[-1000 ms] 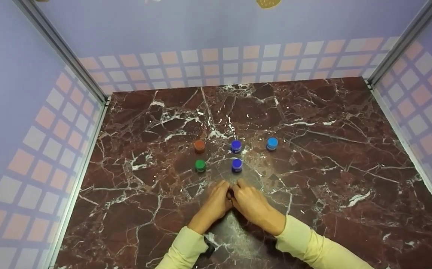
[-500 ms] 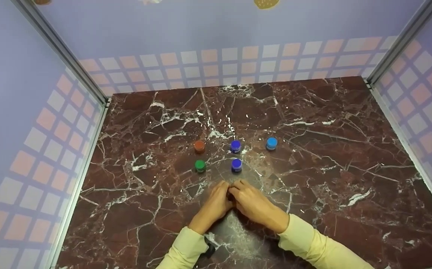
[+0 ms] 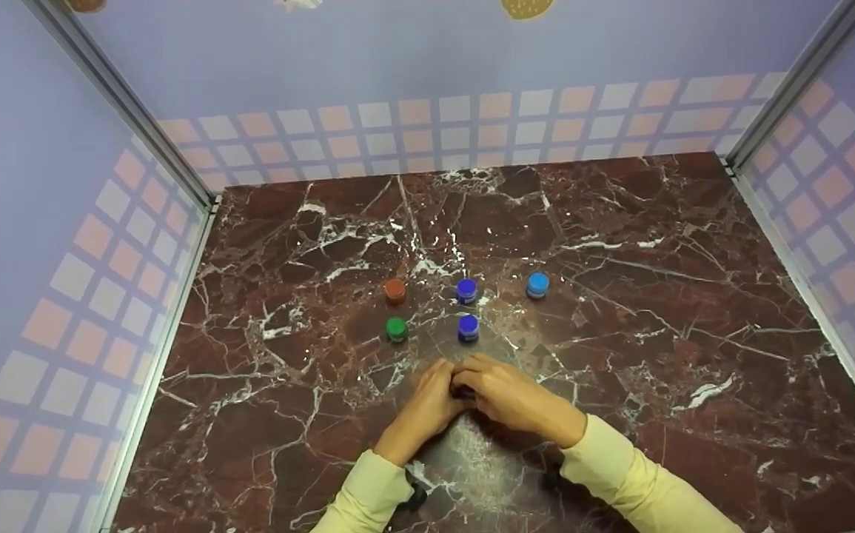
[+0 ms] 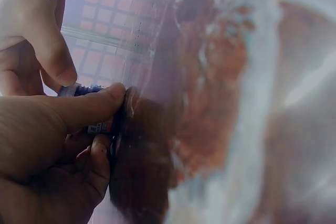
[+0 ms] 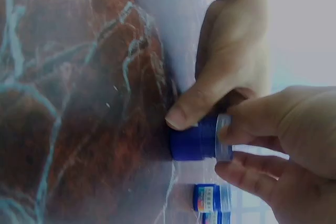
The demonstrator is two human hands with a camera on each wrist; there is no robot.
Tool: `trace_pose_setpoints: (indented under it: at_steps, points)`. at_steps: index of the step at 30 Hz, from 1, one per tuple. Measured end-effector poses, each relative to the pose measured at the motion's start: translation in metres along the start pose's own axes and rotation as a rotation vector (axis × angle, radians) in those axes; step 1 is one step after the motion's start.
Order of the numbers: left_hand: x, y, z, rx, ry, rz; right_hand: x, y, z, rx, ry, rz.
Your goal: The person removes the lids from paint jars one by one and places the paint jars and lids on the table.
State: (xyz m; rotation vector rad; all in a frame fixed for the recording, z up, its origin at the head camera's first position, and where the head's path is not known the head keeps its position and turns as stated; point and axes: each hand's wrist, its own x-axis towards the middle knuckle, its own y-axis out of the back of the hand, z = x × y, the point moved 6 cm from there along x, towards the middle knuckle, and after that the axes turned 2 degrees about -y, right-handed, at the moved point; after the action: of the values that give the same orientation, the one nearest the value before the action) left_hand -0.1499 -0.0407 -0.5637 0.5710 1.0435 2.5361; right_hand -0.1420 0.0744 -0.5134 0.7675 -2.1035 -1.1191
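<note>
right hand [image 3: 505, 396] | rolled over small blue jar [image 5: 195, 139] | elbow swung right

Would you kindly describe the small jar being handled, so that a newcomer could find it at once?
On the dark red marble tabletop, look nearest the camera, below the five little coloured-lid jars. Left hand and right hand meet there around a small blue-capped jar. It alone is gripped by fingers; the others stand untouched.

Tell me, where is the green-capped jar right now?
In the head view, the green jar stands left of centre on the marble table, just in front of the orange jar.
</note>
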Motion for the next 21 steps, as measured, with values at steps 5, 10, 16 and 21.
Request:
trace_pose_setpoints:
  at_steps: [5,10,16,21]
  points:
    - [0.0,0.001,0.0,-0.022,0.007,-0.005,-0.006,0.004,0.007,0.087,-0.019,0.022]
    - [0.0,-0.001,-0.001,-0.07,0.063,-0.034,-0.019,0.007,0.019,0.249,-0.105,0.055]
    - [-0.001,-0.002,-0.001,-0.096,0.11,-0.05,-0.034,0.014,0.033,0.518,-0.227,0.127]
    - [0.0,-0.002,0.001,-0.093,0.136,-0.063,-0.048,0.015,0.048,0.714,-0.309,0.13]
